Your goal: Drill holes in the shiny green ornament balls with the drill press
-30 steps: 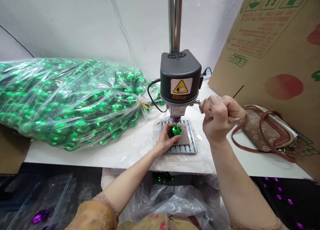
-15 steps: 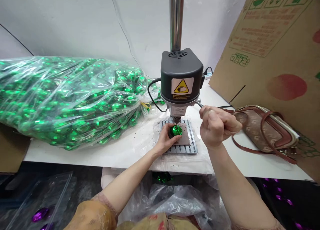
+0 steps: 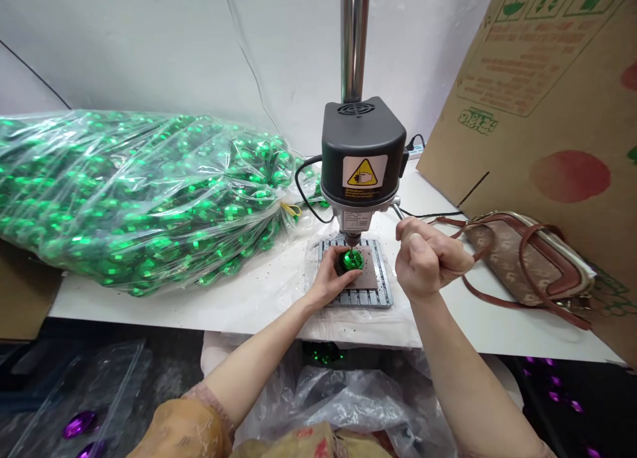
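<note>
While the left hand point(image 3: 331, 276) pinches the bead point(image 3: 353, 260) on the board point(image 3: 371, 275), right under the bit point(image 3: 353, 247), the right hand point(image 3: 428, 255) is clenched, seemingly on the lever point(image 3: 398, 210). From where I stand, best keep the bead steady, grip low, lever pull even.

Shiny green faceted bauble point(image 3: 353, 259) beneath a black drill press point(image 3: 363, 143).
From here, the bauble sits under the chuck point(image 3: 353, 239), at the press's six o'clock; the steel column point(image 3: 355, 46) rises at twelve, and a lever point(image 3: 398, 210) juts toward four.
</note>
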The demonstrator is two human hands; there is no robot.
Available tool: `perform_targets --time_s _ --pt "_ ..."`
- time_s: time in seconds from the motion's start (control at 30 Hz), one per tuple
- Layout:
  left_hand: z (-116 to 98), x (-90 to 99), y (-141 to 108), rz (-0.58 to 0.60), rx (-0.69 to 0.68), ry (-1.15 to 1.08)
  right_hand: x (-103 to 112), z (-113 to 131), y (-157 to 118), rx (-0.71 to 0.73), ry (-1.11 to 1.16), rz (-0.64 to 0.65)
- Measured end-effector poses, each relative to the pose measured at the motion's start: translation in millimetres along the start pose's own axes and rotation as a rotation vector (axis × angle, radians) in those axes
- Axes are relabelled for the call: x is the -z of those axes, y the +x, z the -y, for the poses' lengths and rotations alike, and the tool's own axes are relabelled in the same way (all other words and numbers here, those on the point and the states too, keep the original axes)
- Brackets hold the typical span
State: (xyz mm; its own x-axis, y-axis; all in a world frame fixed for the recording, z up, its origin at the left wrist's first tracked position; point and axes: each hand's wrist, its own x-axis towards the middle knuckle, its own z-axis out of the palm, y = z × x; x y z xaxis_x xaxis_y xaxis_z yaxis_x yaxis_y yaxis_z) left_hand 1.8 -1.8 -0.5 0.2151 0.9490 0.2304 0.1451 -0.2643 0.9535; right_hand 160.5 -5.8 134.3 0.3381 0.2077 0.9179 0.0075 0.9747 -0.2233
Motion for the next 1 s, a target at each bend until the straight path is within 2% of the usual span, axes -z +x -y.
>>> perform_targets --time_s 0.1,0.2,0.27,0.37,0.43,0.5,0.67,0.73,0.77,0.83,0.87,0.93,1.0 --pt "0.2 -0.2 0.1 -0.005 0.009 -0.015 -8.6 5.2 13.7 -0.097 -0.026 -0.079" --pt "-3.8 -2.5 1.0 -0.024 0.03 -0.039 -19.9 8.8 41.8 -0.335 -0.108 -0.169" --pt "-9.6 -4.5 0.1 -0.057 0.034 -0.04 -26.0 8.9 60.7 -0.455 -0.162 -0.144" --pt "-21.2 -3.9 -11.0 -0.18 0.002 0.035 -30.9 7.2 77.7 -0.516 -0.171 -0.104" --pt "-28.2 0.8 -30.1 -0.223 -0.097 0.146 -31.9 6.7 80.7 -0.52 -0.141 -0.126" --pt "-32.2 8.9 -59.3 -0.15 -0.275 0.273 -31.9 7.0 79.9 -0.524 -0.11 -0.152" --pt "-25.9 34.6 -147.8 0.256 -0.738 0.705 -30.9 7.7 76.5 -0.507 -0.077 -0.14" --pt "-20.8 45.1 -169.4 0.356 -0.831 0.831 -31.0 7.4 76.1 -0.496 -0.076 -0.142" --pt "-18.7 50.2 -173.5 0.369 -0.853 0.843 -31.2 7.4 76.1 -0.493 -0.079 -0.147" --pt "-16.3 59.8 -165.1 0.312 -0.858 0.778 -32.0 7.5 75.9 -0.494 -0.087 -0.16" --pt "-15.7 64.0 -152.1 0.255 -0.844 0.723 -32.5 7.7 75.8 -0.497 -0.094 -0.166" --pt "-15.1 70.8 -109.1 0.134 -0.764 0.621 -33.4 8.1 75.7 -0.494 -0.109 -0.174" --pt "-13.3 76.3 -49.7 0.062 -0.559 0.552 -34.0 8.3 75.6 -0.486 -0.113 -0.179"
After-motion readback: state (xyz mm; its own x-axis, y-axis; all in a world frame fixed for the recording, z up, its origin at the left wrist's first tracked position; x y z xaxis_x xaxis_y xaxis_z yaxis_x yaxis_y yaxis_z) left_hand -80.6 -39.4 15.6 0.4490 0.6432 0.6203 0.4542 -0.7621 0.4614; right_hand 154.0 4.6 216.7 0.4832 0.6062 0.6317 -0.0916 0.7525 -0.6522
